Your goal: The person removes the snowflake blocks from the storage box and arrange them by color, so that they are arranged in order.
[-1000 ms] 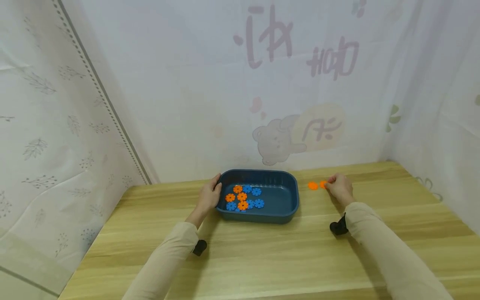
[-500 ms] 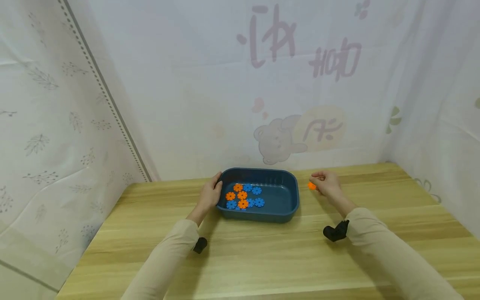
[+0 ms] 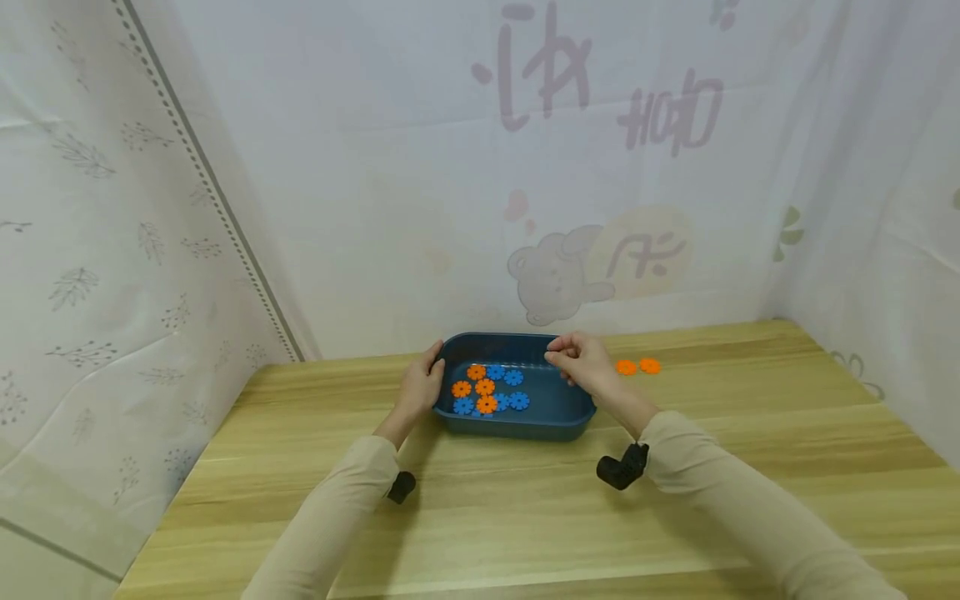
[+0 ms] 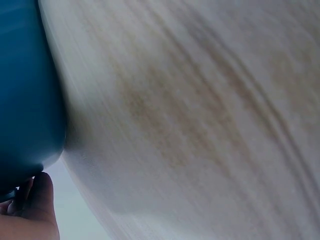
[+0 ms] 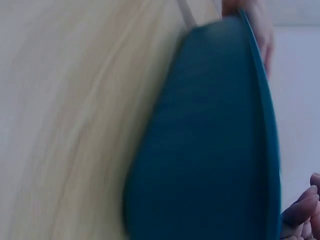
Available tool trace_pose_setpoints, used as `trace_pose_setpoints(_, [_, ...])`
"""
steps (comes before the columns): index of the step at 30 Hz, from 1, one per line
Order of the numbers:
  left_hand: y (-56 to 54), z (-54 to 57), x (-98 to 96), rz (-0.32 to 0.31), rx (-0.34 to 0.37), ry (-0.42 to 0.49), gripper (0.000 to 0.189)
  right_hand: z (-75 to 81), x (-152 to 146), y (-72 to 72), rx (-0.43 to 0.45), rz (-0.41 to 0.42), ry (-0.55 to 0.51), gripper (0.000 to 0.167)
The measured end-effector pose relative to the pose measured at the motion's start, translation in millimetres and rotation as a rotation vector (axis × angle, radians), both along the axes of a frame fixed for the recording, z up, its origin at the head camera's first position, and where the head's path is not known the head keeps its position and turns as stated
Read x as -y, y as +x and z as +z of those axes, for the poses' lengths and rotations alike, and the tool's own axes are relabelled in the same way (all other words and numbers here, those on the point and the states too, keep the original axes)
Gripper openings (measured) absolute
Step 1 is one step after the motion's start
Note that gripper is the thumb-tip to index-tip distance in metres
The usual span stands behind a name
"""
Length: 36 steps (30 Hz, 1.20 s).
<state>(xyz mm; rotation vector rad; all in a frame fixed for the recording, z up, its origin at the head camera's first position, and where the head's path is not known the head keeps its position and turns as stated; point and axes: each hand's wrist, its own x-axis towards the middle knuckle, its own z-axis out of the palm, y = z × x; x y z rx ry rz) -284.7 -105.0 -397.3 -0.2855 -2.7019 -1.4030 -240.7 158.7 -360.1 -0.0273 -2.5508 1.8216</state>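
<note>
A dark blue tub (image 3: 517,430) stands on the wooden table, with several orange notched discs (image 3: 486,405) and blue notched discs (image 3: 519,402) in its left half. My left hand (image 3: 420,385) grips the tub's left end by the rim; in the left wrist view a fingertip (image 4: 41,197) presses near its edge. Over the tub's right rim hovers my right hand (image 3: 587,363), fingers loosely bent and thumb near the index finger. No disc shows between its fingers (image 5: 302,212) in the right wrist view. Two orange discs (image 3: 649,366) lie on the table right of the tub.
The wooden table (image 3: 495,517) runs up to a pale printed cloth (image 3: 420,208) behind the tub. More cloth hangs along the left and right sides. A black wrist camera (image 3: 622,468) sits under the right sleeve.
My right hand has moved left from the orange discs on the table to above the tub, uncovering both discs. My left hand keeps its grip and the tub has stayed put.
</note>
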Motion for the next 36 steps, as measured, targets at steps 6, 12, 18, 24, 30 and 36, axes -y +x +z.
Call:
trace_pose_setpoints(6, [0.1,-0.8,0.8,0.010,0.001,-0.015,0.044,-13.9,38.5,-4.8,0.086,0.090,0.015,0.021])
trace_pose_setpoints(12, [0.0,-2.9,-1.4,0.011,0.004,-0.015,0.044,-28.7,65.7,-10.0,0.152,0.207,0.034,0.021])
trace_pose_setpoints(18, [0.3,-1.4,-3.3,0.015,0.000,-0.014,0.044,-30.8,76.6,-15.0,0.153,0.222,0.124,0.018])
trace_pose_setpoints(24, [-0.2,0.3,-3.7,0.018,-0.007,-0.023,0.043,-32.7,79.0,-18.2,0.151,0.217,0.224,0.015])
trace_pose_setpoints(30, [0.6,-0.4,-2.8,0.006,0.005,-0.016,0.044,-36.5,80.0,-20.1,0.133,0.241,0.299,0.015])
trace_pose_setpoints(36, [0.2,-0.6,-1.4,0.004,-0.011,-0.007,0.043,-36.7,82.8,-21.3,0.109,0.241,0.377,0.018])
